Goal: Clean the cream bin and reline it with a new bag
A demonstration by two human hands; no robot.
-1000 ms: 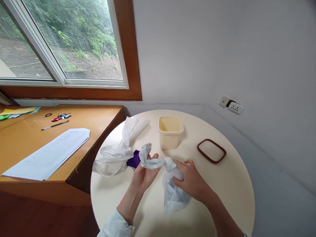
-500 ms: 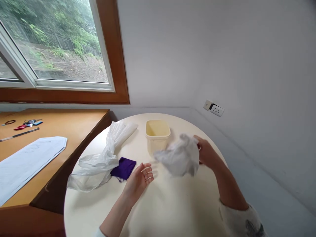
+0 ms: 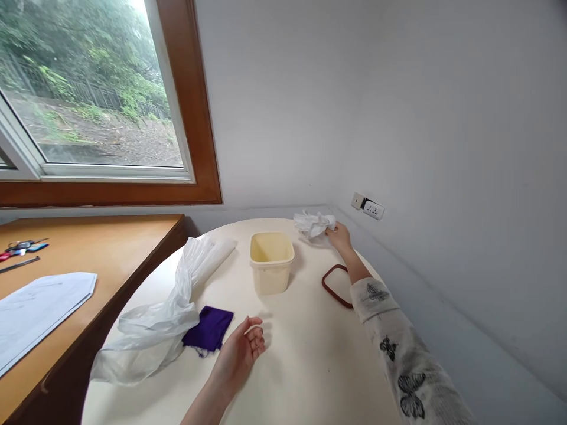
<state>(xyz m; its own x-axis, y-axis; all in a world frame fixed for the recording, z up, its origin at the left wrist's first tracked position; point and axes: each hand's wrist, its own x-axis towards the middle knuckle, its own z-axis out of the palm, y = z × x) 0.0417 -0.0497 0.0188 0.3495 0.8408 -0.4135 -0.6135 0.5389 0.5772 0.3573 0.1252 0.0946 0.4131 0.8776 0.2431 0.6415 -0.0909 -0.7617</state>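
Observation:
My right hand [image 3: 340,236] reaches to the far right of the round table and is closed on one end of a crumpled white plastic bag [image 3: 313,224]. My left hand [image 3: 241,348] is open near the table's middle, palm turned inward and fingers loosely bent, holding nothing. Left of it lies a small purple cloth pouch [image 3: 208,328] with a frayed edge. A pale yellow square bin [image 3: 271,277] stands upright beyond the left hand. Under the right forearm is a brown rounded-square ring [image 3: 330,288], partly covered by the sleeve.
Another long white plastic bag [image 3: 177,307] spreads over the table's left side, touching the pouch. A wooden desk [image 3: 128,236] adjoins at left, bearing paper sheets [image 3: 48,295] and keys [image 3: 20,248]. Behind the table rises a wall with a socket [image 3: 373,209].
My right hand has carried the crumpled bag away from beside the bin to the table's far right. The brown ring now shows. My left hand stays open near the pouch; the view has shifted slightly.

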